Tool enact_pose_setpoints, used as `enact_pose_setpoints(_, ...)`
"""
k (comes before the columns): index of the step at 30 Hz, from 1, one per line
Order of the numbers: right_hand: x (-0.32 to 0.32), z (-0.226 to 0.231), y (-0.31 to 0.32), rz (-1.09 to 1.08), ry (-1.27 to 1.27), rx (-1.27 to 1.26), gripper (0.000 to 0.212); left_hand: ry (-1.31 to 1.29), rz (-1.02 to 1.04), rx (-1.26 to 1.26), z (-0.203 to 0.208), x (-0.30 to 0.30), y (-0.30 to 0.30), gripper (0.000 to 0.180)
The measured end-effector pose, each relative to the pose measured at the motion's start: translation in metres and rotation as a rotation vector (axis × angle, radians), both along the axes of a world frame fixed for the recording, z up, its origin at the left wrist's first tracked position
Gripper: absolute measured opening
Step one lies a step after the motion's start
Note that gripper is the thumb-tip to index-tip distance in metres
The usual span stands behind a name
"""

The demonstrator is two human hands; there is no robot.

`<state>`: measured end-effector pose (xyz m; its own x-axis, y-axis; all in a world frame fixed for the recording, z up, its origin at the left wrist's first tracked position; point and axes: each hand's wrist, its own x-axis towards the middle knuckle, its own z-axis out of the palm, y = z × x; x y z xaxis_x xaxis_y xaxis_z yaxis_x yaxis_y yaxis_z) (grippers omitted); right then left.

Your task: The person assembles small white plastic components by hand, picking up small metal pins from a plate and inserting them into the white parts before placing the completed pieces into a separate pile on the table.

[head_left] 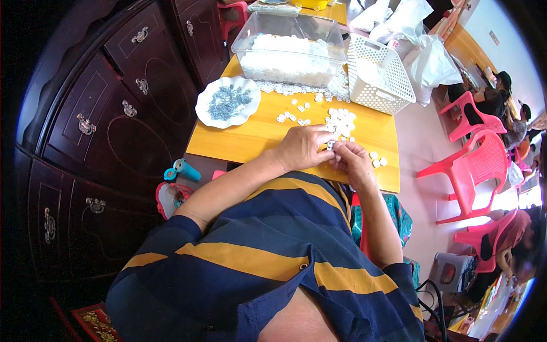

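Observation:
Above the near side of the yellow wooden table [228, 139], my left hand [302, 147] and my right hand [354, 161] meet, fingers closed on one small white plastic piece [330, 146] with dark holes. Both hands pinch it between thumb and fingertips. Just beyond them lies a pile of round white plastic pieces [340, 121]. Several more round pieces [377, 159] lie right of my right hand. Small white two-holed pieces [293, 117] are scattered farther back. A scalloped white plate [219, 122] with thin grey metal pins or screws stands at the left.
At the table's back are a clear plastic bin [288, 64] full of white pieces and a white perforated basket [384, 91]. Dark wooden cabinets [108, 108] line the left. White sacks [430, 62] and pink plastic chairs [473, 168] stand right, with other people seated beyond.

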<state>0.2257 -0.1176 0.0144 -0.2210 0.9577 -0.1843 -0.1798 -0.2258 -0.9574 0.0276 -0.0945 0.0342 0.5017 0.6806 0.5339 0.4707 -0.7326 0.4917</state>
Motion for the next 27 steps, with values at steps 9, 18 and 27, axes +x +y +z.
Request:
enact_pose_setpoints(9, -0.004, 0.006, -0.002, -0.042, -0.016, -0.036, 0.018, -0.026, 0.008, 0.05, -0.001, -0.001, 0.0, 0.026)
enact_pose_setpoints(18, -0.002, 0.008, -0.004, -0.049, -0.018, 0.041, 0.018, -0.026, -0.012, 0.084, 0.004, -0.002, 0.001, 0.023)
enact_pose_setpoints(27, -0.001, 0.011, 0.006, -0.014, -0.079, 0.113, 0.018, 0.009, -0.004, 0.081, 0.009, -0.003, 0.008, 0.027)
